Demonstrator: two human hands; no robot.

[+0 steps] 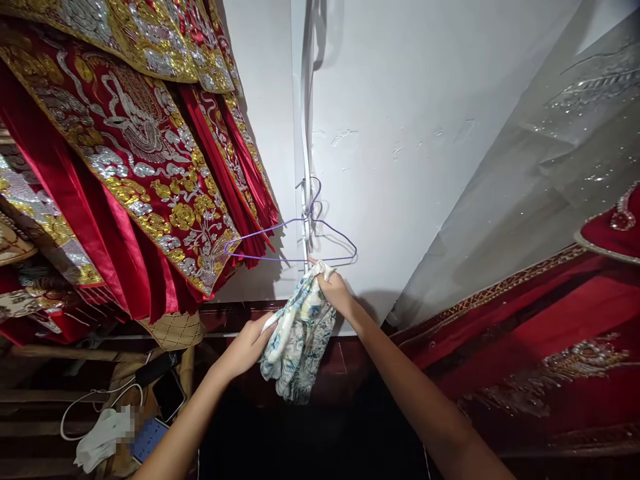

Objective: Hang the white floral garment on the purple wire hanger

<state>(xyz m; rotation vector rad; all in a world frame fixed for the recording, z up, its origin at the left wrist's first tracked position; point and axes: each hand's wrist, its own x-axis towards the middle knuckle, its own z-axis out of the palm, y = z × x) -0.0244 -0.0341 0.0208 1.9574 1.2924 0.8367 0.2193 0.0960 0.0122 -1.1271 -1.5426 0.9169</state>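
A purple wire hanger hangs against the white wall, its hook at a pale vertical post. Just below it is a bunched floral garment, white with blue and green flowers. My right hand grips the garment's top edge, close under the hanger's lower bar. Lower and to the left, my left hand pinches the garment's white edge. The cloth hangs down between both hands. Whether the right fingertips touch the hanger bar I cannot tell.
Red costumes with gold and silver embroidery hang at the left. At the right are a sheer sparkly fabric and a red beaded garment. A phone, white cable and white cloth lie on a wooden stool at lower left.
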